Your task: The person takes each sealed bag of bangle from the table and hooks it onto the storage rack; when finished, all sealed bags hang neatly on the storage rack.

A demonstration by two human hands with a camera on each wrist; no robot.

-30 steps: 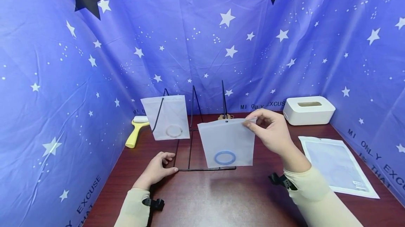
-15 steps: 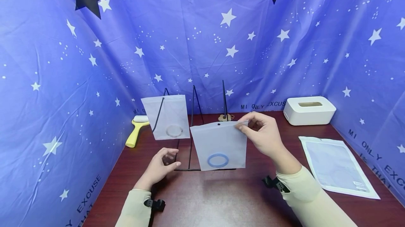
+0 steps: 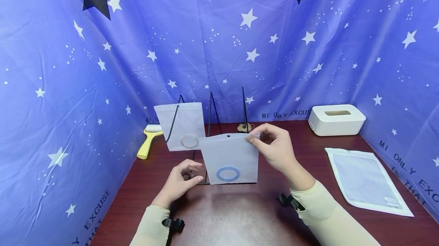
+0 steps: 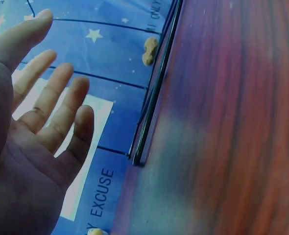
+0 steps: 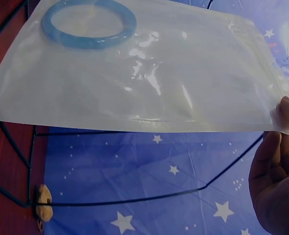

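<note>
Shifted left since earlier, in front of the black rack (image 3: 244, 108): white pouch (image 3: 236, 153)

Right hand (image 3: 277, 147) pinches its top right corner; left hand (image 3: 181, 182), loose and empty, is beside it; blue ring (image 5: 91, 42) low inside

Head view forward-down — wrist views close (rack (image 4: 154, 103) shared)

Black rack (image 3: 244, 108) partly hidden behind the held white bag (image 3: 231, 152)
</note>
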